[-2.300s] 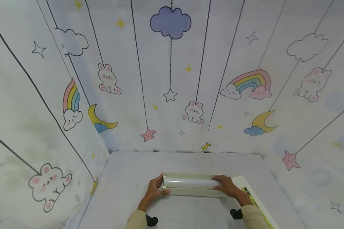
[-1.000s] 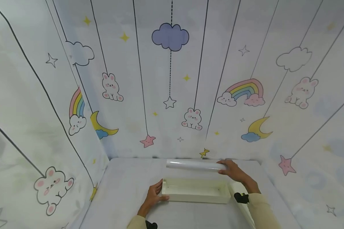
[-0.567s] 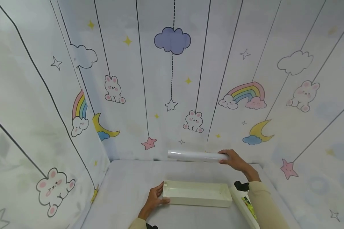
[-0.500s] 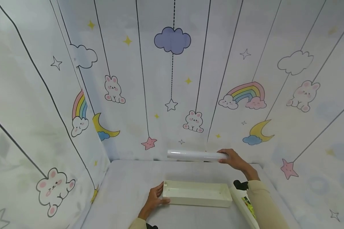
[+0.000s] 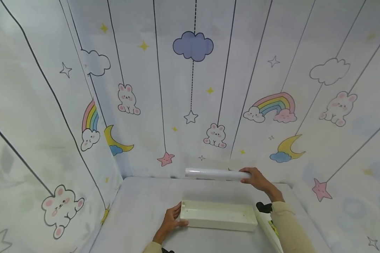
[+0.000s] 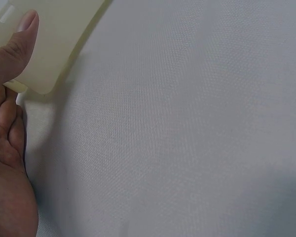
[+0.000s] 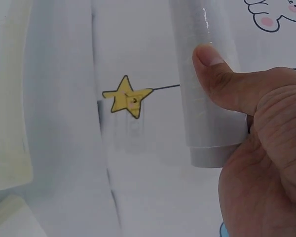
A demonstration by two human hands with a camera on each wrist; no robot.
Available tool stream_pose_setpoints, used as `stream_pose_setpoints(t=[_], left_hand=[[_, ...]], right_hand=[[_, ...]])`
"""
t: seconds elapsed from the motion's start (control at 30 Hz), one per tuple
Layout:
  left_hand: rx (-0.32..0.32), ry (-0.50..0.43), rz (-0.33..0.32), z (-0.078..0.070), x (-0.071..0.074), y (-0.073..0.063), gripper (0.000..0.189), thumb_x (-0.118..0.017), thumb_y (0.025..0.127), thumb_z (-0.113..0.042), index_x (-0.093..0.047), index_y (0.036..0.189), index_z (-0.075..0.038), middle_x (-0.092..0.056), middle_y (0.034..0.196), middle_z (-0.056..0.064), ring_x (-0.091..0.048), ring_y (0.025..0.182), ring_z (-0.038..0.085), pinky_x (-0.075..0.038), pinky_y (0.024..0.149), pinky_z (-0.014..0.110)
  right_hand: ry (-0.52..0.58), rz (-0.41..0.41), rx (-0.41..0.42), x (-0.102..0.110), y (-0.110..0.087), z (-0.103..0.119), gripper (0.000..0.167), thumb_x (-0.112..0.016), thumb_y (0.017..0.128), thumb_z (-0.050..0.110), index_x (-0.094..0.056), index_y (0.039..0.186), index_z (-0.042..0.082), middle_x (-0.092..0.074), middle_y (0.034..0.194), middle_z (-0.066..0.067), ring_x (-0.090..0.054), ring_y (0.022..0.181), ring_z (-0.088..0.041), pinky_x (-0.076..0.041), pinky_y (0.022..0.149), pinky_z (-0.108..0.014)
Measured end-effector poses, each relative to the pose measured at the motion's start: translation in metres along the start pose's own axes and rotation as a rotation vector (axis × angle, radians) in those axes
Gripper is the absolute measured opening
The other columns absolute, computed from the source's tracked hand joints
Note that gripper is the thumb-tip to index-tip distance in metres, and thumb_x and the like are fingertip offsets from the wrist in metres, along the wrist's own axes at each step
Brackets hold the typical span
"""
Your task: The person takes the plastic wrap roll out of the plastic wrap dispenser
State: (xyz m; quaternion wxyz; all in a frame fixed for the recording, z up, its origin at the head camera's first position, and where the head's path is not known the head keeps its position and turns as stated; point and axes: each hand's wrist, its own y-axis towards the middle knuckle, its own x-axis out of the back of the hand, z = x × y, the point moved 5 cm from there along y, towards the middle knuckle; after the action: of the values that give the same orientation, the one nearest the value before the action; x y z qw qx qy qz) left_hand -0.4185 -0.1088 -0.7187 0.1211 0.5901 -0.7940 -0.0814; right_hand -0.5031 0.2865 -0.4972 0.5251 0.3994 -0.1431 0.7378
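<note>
My right hand (image 5: 256,179) grips one end of a white, shiny roll of plastic wrap (image 5: 213,173), held level above the far table edge. In the right wrist view, the thumb lies along the roll (image 7: 207,108), near its narrower grey core end. Below it, the long cream plastic box (image 5: 221,225) sits on the table with its top uncovered and its inside bare. My left hand (image 5: 171,219) holds the box's left end. The left wrist view shows the thumb on the wall of the box (image 6: 59,39), with the other fingers partly hidden round its end.
A long cream lid-like piece (image 5: 267,230) with a green and yellow label lies right of the box, partly under the right sleeve (image 5: 289,228). A white cloth covers the table (image 5: 145,196). Printed curtains (image 5: 190,147) enclose the back and sides.
My right hand has lifted the roll out of the box, upward and away to the far edge. In the last half second it barely moves. The left hand stays on the box.
</note>
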Motion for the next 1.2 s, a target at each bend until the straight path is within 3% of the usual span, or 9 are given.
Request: stream_pose_setpoints(t=[0.2, 0.43, 0.63, 0.87, 1.07, 1.2], left_hand=[[0.077, -0.085, -0.016, 0.007, 0.0, 0.001, 0.11, -0.099, 0.08, -0.015, -0.032, 0.161, 0.017, -0.037, 0.166, 0.037, -0.04, 0.155, 0.051, -0.044, 0.116, 0.01], [0.071, -0.086, -0.017, 0.014, 0.001, 0.001, 0.111, -0.1, 0.079, -0.019, -0.034, 0.161, 0.016, -0.038, 0.166, 0.037, -0.047, 0.155, 0.04, -0.044, 0.115, 0.01], [0.09, -0.109, -0.01, 0.014, 0.0, 0.002, 0.113, -0.1, 0.079, -0.018, -0.032, 0.162, 0.016, -0.037, 0.167, 0.035, -0.039, 0.156, 0.052, -0.044, 0.117, 0.012], [0.078, -0.085, -0.008, 0.014, 0.001, 0.005, 0.113, -0.101, 0.079, -0.02, -0.033, 0.162, 0.016, -0.038, 0.166, 0.036, -0.044, 0.155, 0.048, -0.045, 0.116, 0.012], [0.098, -0.067, -0.005, 0.009, 0.001, 0.002, 0.111, -0.099, 0.081, -0.021, -0.033, 0.162, 0.016, -0.038, 0.166, 0.035, -0.043, 0.155, 0.05, -0.045, 0.117, 0.013], [0.104, -0.069, -0.006, 0.009, 0.001, 0.001, 0.111, -0.099, 0.081, -0.019, -0.032, 0.162, 0.017, -0.038, 0.166, 0.036, -0.043, 0.155, 0.051, -0.045, 0.117, 0.013]], right_hand=[[0.027, 0.0, -0.043, -0.01, 0.0, -0.007, 0.038, -0.081, 0.095, 0.001, -0.068, 0.127, -0.015, -0.069, 0.127, -0.034, -0.066, 0.107, -0.038, -0.058, 0.093, -0.05], [0.055, 0.026, -0.086, -0.022, 0.002, -0.02, 0.038, -0.082, 0.096, 0.003, -0.069, 0.128, -0.013, -0.072, 0.126, -0.03, -0.066, 0.106, -0.031, -0.057, 0.091, -0.043], [0.063, 0.024, -0.114, -0.028, 0.002, -0.029, 0.04, -0.081, 0.096, 0.005, -0.068, 0.13, -0.012, -0.071, 0.127, -0.03, -0.066, 0.107, -0.032, -0.057, 0.091, -0.044], [0.066, 0.023, -0.139, -0.033, 0.0, -0.032, 0.038, -0.08, 0.096, 0.0, -0.068, 0.129, -0.013, -0.07, 0.129, -0.032, -0.066, 0.109, -0.035, -0.058, 0.093, -0.048], [0.079, 0.035, -0.082, -0.039, 0.0, -0.037, 0.038, -0.081, 0.094, -0.001, -0.068, 0.126, -0.016, -0.07, 0.125, -0.034, -0.066, 0.105, -0.034, -0.056, 0.089, -0.042], [0.084, 0.038, -0.092, -0.045, -0.001, -0.043, 0.04, -0.082, 0.094, 0.001, -0.068, 0.127, -0.015, -0.07, 0.126, -0.033, -0.065, 0.106, -0.031, -0.055, 0.088, -0.038]])
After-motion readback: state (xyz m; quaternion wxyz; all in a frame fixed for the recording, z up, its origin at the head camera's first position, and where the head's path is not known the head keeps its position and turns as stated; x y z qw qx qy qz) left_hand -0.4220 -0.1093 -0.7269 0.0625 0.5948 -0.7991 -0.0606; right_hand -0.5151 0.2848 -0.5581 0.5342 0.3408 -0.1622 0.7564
